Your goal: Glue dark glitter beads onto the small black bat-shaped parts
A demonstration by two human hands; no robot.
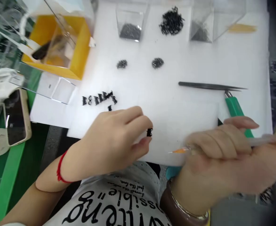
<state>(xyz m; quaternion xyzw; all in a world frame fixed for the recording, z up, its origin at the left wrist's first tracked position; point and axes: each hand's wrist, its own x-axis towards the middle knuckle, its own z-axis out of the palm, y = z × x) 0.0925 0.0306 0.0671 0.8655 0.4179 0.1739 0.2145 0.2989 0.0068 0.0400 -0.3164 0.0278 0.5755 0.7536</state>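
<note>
Between the thumb and forefinger of my left hand (119,138) is a small black part (149,132), held above the white sheet (175,116). My right hand (222,153), blurred by motion, has its fingers wrapped round a translucent syringe-like tool (261,140) whose orange tip (179,151) points left toward the black part, apart from it. A row of several small black parts (100,98) lies just beyond my left hand. Black tweezers (206,85) and a green-handled tool (234,106) lie beyond my right hand, which partly overlaps the green handle.
Two small dark piles (157,63) and a larger black pile (172,22) lie farther back, near clear containers (130,26) with dark pieces. A yellow box (80,47) holding tools stands at the upper left. A phone (16,116) lies at the left edge.
</note>
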